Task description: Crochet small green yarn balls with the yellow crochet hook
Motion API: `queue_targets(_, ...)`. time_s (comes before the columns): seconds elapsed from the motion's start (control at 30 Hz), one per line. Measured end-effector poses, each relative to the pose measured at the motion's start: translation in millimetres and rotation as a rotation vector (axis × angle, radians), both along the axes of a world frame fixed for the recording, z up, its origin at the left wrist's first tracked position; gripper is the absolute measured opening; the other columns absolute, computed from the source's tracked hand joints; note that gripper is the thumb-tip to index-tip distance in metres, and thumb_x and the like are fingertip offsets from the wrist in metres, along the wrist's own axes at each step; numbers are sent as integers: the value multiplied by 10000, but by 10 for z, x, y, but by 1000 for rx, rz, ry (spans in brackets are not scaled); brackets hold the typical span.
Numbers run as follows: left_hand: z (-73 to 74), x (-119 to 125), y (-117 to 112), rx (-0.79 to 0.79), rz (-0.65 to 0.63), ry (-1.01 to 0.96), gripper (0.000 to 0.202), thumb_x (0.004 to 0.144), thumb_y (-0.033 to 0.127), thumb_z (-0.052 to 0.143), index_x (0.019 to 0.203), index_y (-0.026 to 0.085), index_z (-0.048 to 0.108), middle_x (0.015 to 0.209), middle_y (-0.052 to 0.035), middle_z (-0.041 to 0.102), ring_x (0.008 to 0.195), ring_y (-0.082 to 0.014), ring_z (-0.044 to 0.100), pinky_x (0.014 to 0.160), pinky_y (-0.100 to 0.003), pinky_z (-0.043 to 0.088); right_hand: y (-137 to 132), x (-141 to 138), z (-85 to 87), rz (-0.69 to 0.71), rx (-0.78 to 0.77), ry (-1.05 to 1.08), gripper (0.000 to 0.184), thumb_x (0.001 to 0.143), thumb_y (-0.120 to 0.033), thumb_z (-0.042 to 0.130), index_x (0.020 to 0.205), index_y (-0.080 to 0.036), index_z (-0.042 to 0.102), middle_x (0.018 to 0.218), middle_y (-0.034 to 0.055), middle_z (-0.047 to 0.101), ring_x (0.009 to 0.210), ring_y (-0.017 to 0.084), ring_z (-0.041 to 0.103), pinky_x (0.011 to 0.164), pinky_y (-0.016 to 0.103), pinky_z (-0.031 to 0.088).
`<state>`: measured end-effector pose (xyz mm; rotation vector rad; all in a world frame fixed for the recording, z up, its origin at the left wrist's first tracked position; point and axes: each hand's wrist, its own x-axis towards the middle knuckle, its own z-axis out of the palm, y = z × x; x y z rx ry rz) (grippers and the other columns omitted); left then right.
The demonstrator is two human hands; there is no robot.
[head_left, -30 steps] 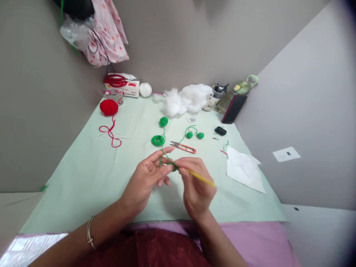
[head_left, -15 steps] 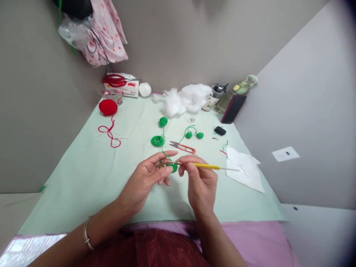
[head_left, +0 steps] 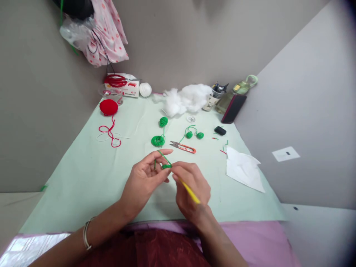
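My left hand [head_left: 144,178] pinches a small green crocheted piece [head_left: 166,166], with green yarn looped over its raised forefinger. The strand runs up to a green yarn coil [head_left: 158,140] and a small green ball [head_left: 163,121]. My right hand [head_left: 190,187] grips a yellow-handled crochet hook [head_left: 190,192], its tip at the green piece and its handle pointing back toward my wrist. Both hands hover over the pale green cloth [head_left: 83,174].
Orange thread snips [head_left: 184,147] lie just beyond my hands, beside two small green balls [head_left: 194,135]. Red yarn ball [head_left: 108,107], white yarn ball [head_left: 145,89], white stuffing [head_left: 186,98], a box with red scissors [head_left: 121,85], a phone [head_left: 233,107] and white paper [head_left: 243,168] ring the cloth.
The hook's handle swung from pointing right to pointing back toward me. My right hand turned and dropped slightly; the left forefinger lifted with the yarn loop.
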<state>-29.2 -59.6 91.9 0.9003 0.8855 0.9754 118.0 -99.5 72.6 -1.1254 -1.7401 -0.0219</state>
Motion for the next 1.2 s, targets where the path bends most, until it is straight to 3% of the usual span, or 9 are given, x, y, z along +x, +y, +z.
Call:
queue_targets(0.1,6,7,12,-137,-56,-132,499,789,250,867,1271,224,741,756,51,568,573,-62,461,585,-201,467,-8,-17,-62,-75,83,-33,328,962,-85,615,1215,-259,730,1037,99,739,903,213,709,714,342,607)
queue_targets(0.23,-2,-47,75,-298,-148,-297,407,831,258,839,1226,182,776,635,92,398,499,-33,255,508,-169,396,10,15,38,11,-86,452,250,1017,-135,542,1068,-257,755,906,59,730,779,186,680,681,354,579)
queue_targets(0.33,0,-62,89,-250,-151,-308,365,826,230,840,1188,219,794,751,62,490,502,-14,284,507,-164,405,58,39,89,143,-250,798,214,1035,-229,554,957,-232,753,841,35,708,661,148,636,599,310,547)
queue_targets(0.4,8,-51,79,-215,-156,-292,347,827,226,839,1172,244,799,835,46,539,500,-2,308,511,-167,422,91,41,73,217,-325,875,197,1027,-280,587,953,-227,762,879,42,730,678,145,645,605,298,550)
queue_targets(0.57,26,-29,58,-167,-169,-259,311,842,232,823,1150,269,806,894,31,569,507,0,347,533,-173,453,126,22,29,234,-380,880,193,1019,-330,611,986,-219,766,926,61,778,716,152,678,649,304,562)
queue_targets(0.73,33,-55,69,-124,-154,-210,303,833,258,829,1135,277,811,940,28,571,518,-4,362,537,-185,463,121,30,108,222,-384,888,249,1040,-362,566,927,-200,717,860,48,755,663,148,675,621,306,577)
queue_targets(0.87,2,-73,59,-29,-116,-108,300,847,269,821,1144,298,803,854,40,574,557,-33,460,569,-196,462,47,38,147,156,-313,679,221,1064,-268,507,986,-215,707,892,44,757,693,152,696,657,321,597)
queue_targets(1.0,-43,-89,28,80,-48,15,308,880,248,798,1178,328,782,841,55,606,617,-49,576,702,-219,491,-32,25,118,115,-119,376,232,1039,-150,503,1116,-237,704,959,58,764,845,190,728,735,363,605)
queue_targets(1.2,-41,-98,20,109,-61,43,294,877,268,804,1168,309,785,847,49,616,619,-67,572,699,-233,502,-8,38,131,117,-120,396,283,1030,-93,475,1139,-245,688,936,43,752,796,171,716,711,341,600)
